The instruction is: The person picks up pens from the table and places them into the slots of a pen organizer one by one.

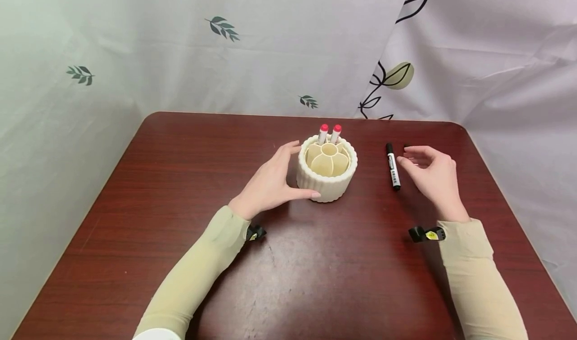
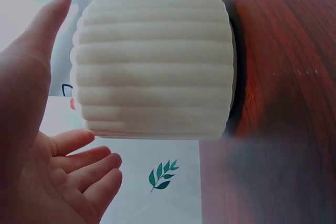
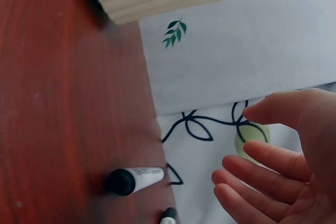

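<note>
A cream ribbed pen holder (image 1: 326, 187) with petal-shaped compartments stands upright on the table. Two red-capped white markers (image 1: 322, 135) stick up from its rear compartments. My left hand (image 1: 269, 182) is spread at its left side, thumb along the front and fingers towards the back; the left wrist view shows the thumb and fingers apart, beside the ribbed wall (image 2: 155, 69). To the right lies a white marker with black ends (image 1: 393, 167). Close by its right side, my right hand (image 1: 430, 175) hovers with loosely bent fingers and nothing in them. A second black-tipped marker (image 3: 168, 215) is mostly hidden behind that hand in the head view.
The dark red wooden table (image 1: 311, 270) ends at a back edge just behind the pen holder. White cloth (image 1: 270, 54) with leaf prints hangs behind and along the sides. A small white rounded thing (image 1: 158, 334) shows at the bottom edge, by the left sleeve.
</note>
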`<state>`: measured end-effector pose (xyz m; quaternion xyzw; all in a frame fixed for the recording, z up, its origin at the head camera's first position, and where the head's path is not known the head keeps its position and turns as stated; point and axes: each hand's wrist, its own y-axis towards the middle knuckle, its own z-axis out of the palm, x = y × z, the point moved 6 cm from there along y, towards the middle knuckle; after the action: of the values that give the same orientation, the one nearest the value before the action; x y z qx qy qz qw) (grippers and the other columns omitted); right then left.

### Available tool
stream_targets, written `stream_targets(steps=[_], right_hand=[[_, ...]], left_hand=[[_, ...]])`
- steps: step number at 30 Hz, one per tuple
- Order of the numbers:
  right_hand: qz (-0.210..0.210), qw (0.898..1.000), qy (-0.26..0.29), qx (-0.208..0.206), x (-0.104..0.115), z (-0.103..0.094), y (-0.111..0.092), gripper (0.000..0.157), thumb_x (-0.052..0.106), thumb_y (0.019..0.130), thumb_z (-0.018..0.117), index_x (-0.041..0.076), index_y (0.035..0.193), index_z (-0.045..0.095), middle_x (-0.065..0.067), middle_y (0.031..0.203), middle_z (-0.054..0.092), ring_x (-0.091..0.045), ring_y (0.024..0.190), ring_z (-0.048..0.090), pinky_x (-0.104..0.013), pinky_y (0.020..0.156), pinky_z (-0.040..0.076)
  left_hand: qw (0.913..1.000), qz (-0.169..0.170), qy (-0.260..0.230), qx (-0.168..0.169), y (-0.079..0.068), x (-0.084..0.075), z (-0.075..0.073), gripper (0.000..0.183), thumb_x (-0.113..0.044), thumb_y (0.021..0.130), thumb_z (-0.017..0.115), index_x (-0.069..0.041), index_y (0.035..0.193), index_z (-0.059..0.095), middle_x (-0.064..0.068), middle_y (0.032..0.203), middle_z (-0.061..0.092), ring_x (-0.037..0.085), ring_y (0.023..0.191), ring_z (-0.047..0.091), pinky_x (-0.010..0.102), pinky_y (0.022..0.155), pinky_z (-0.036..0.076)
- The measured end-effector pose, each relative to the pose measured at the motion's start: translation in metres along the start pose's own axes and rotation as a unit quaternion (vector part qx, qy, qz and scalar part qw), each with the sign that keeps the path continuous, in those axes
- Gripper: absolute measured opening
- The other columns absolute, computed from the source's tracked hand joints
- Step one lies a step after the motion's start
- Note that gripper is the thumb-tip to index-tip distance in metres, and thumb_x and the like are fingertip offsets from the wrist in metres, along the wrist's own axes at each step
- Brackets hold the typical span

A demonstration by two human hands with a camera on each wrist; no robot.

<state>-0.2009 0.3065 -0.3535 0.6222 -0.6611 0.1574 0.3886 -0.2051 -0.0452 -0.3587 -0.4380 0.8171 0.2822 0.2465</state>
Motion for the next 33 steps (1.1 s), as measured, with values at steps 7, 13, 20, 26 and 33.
stream_targets(steps=[7,13,20,26,33], right_hand=[[-0.001,0.999,-0.031,0.026,-0.014,0.009,-0.003,0.037,0.026,0.092,0.076,0.005,0.122,0.073,-0.015,0.105,0.075,0.014,0.078,0.058,-0.011,0.067,0.045],[0.001,0.998,-0.027,0.062,-0.027,0.018,-0.004,0.041,0.022,0.091,0.078,-0.001,0.124,0.070,-0.020,0.108,0.073,0.015,0.078,0.058,-0.009,0.068,0.045],[0.013,0.995,-0.045,0.091,-0.036,0.026,-0.004,0.042,0.023,0.089,0.081,-0.003,0.121,0.070,-0.020,0.107,0.073,-0.013,0.084,0.071,-0.012,0.062,0.047],[0.013,0.993,-0.062,0.097,-0.038,0.031,-0.002,0.039,0.020,0.086,0.084,-0.003,0.115,0.072,-0.020,0.098,0.074,-0.030,0.083,0.072,-0.015,0.061,0.046],[0.006,0.993,-0.070,0.095,-0.039,0.033,-0.001,0.037,0.017,0.085,0.085,-0.003,0.114,0.073,-0.016,0.093,0.075,-0.019,0.077,0.071,-0.017,0.060,0.046]], left_hand=[[0.9996,0.008,-0.012,-0.022,0.009,0.001,0.003,0.097,-0.062,0.078,0.081,-0.014,0.150,0.039,0.000,0.152,0.042,0.014,0.138,0.041,0.037,0.110,0.040],[0.9993,-0.022,-0.031,-0.001,0.019,0.005,0.011,0.116,-0.065,0.074,0.082,-0.013,0.161,0.026,0.000,0.160,0.034,0.010,0.143,0.033,0.035,0.113,0.034],[0.9988,-0.026,-0.040,0.009,0.032,0.004,0.021,0.130,-0.073,0.065,0.083,-0.017,0.164,0.019,-0.004,0.162,0.030,0.009,0.144,0.032,0.035,0.113,0.034],[0.9974,-0.017,-0.070,0.007,0.037,0.002,0.028,0.132,-0.070,0.061,0.088,-0.018,0.163,0.022,-0.006,0.159,0.034,0.009,0.140,0.037,0.036,0.111,0.037],[0.9961,-0.014,-0.087,-0.005,0.039,0.002,0.031,0.126,-0.069,0.061,0.088,-0.020,0.160,0.029,-0.010,0.153,0.040,0.009,0.134,0.043,0.038,0.108,0.040]])
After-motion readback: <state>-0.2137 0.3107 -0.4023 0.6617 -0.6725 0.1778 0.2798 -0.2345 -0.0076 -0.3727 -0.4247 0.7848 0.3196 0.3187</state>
